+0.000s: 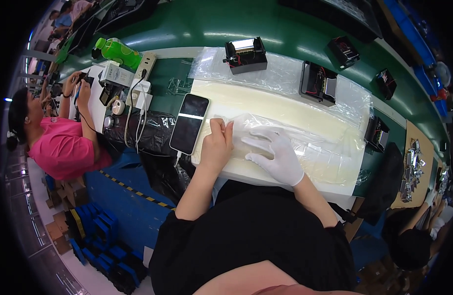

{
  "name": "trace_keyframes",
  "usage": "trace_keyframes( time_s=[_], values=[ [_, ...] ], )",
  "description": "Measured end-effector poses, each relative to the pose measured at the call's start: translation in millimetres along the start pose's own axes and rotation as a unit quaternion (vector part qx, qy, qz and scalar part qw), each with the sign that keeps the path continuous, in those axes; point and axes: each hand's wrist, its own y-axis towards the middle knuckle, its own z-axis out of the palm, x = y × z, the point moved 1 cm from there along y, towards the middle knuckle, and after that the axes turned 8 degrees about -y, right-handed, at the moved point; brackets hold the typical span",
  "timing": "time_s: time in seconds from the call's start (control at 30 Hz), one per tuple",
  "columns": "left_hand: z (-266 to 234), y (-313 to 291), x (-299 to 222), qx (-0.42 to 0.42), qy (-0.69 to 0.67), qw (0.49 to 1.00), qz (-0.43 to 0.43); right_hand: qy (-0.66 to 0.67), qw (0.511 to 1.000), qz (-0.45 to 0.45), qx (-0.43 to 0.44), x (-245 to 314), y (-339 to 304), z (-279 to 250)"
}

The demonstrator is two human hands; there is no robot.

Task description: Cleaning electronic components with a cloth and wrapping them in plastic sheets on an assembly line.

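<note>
My left hand (217,146) is bare and closed, its thumb and fingertips pinched together over the pale work surface (212,101). What is in the pinch, if anything, is too small to make out; wrinkled clear plastic film (315,150) begins beside the fingertips. My right hand (275,155) wears a white glove. Its fingers are spread and reach left over the film, palm down, apart from the left hand. A phone (188,124) with a dark screen and a white cable lies just left of my left hand.
Black box-shaped units with wires (246,56) stand along the bench's far side; another unit (317,83) sits on clear plastic sheeting. A power strip (144,69), chargers and a green bottle (119,52) are at left. A person in pink (64,145) works there. Metal parts (412,169) lie right.
</note>
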Motion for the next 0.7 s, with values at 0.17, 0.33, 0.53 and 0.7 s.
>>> trace_keyframes(
  time_s=[0.17,0.33,0.53,0.7],
  values=[
    [-6,2,-2,0.024,-0.024,0.998,-0.046,0.056,0.997,0.051,-0.015,-16,0,6],
    [-30,11,-27,0.07,-0.181,0.943,-0.27,0.375,0.872,0.287,-0.132,-22,7,-7],
    [-66,18,-22,-0.029,-0.451,0.89,-0.062,0.415,0.874,0.247,-0.048,-24,-12,-30],
    [-85,16,-55,0.259,-0.901,0.344,-0.058,0.477,0.85,0.225,-0.007,-15,-26,-24]
  ],
)
